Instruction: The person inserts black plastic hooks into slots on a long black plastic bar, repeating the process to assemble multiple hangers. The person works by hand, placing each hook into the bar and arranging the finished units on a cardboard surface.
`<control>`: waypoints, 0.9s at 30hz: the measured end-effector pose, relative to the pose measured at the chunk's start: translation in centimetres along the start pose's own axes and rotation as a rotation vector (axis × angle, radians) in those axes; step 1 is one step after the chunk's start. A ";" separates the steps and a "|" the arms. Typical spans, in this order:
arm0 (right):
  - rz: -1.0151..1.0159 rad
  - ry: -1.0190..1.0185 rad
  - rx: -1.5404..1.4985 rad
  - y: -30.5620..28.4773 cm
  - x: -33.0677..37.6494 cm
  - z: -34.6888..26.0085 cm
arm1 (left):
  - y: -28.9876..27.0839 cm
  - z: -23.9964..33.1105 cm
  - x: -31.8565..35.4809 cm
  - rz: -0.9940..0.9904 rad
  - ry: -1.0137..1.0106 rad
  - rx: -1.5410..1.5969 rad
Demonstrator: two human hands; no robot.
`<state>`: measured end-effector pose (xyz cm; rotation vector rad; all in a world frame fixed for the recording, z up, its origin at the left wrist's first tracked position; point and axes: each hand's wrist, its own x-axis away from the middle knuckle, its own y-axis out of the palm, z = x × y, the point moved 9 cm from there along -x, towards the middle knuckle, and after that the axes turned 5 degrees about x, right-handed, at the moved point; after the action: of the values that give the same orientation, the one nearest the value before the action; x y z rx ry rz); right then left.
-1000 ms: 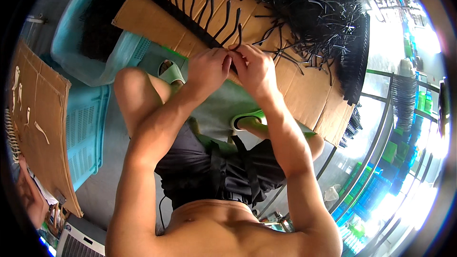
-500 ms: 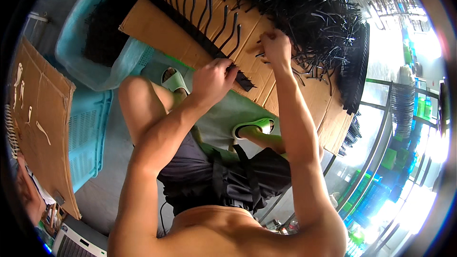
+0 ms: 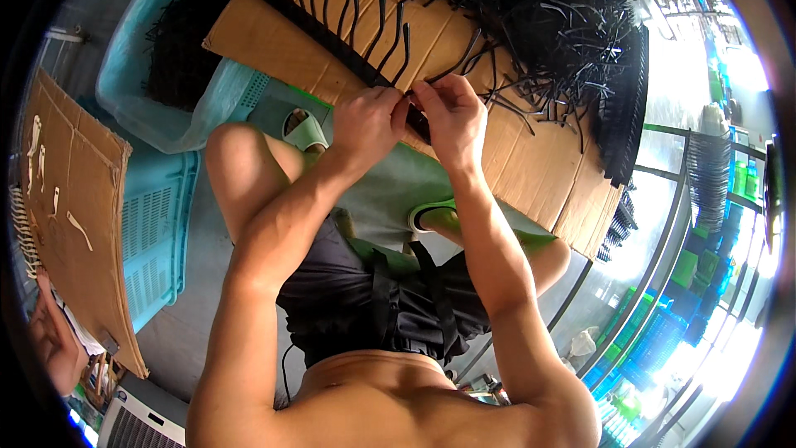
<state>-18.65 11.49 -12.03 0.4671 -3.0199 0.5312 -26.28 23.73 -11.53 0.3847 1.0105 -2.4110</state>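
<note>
A long black strip [image 3: 311,26] lies slantwise over the cardboard-covered table. Along it stands a row of slim black eyeglass temples [image 3: 381,25], their curved ends up. My left hand [image 3: 365,126] is closed around the strip's near end. Close beside it, my right hand [image 3: 454,120] pinches a black temple at the strip, the temple's curved end reaching up and right past my fingers. The fingertips of both hands nearly meet, and the spot where temple and strip join is hidden by them. Right of my hands lies a large heap of loose black temples [image 3: 547,25].
Several filled black strips [image 3: 626,116] line the table's right side. Left of the table is a blue crate lined with plastic [image 3: 137,58], holding black pieces. A cardboard sheet [image 3: 79,199] with white temples lies over another blue crate [image 3: 153,241]. Another person's arm [image 3: 56,336] shows far left.
My right hand has come left from the edge of the heap to the strip, bringing a temple. My left hand stays on the strip, shifted slightly.
</note>
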 end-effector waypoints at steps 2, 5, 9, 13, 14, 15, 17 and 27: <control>0.006 -0.027 0.049 0.1 0.2 -0.2 | 0.2 -0.1 0.1 -0.012 -0.013 -0.012; -0.018 -0.431 0.372 1.0 1.4 -3.6 | -0.2 0.2 0.0 0.036 0.013 0.057; -0.274 -0.319 0.141 -0.1 0.2 -1.9 | -0.2 -0.6 0.2 -0.076 -0.123 -0.104; 0.013 0.012 0.509 -9.5 -4.1 3.0 | 0.1 -0.2 0.8 -0.179 -0.148 0.019; 0.031 -0.132 0.647 -10.5 -4.7 2.5 | -0.1 0.5 0.9 -0.128 -0.114 0.062; 0.085 -0.134 0.824 -11.7 -5.3 3.1 | -0.1 1.1 1.0 -0.094 -0.077 0.111; 0.031 -0.404 0.899 -10.5 -6.4 2.2 | 0.4 1.4 1.2 -0.085 -0.064 0.057; -0.258 -0.814 1.174 -6.6 -7.8 0.5 | 0.6 0.4 0.9 -0.047 -0.066 0.061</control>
<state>-9.22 7.64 -11.07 1.3171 -2.7293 2.5837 -26.75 22.79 -12.01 0.3031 0.9291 -2.4843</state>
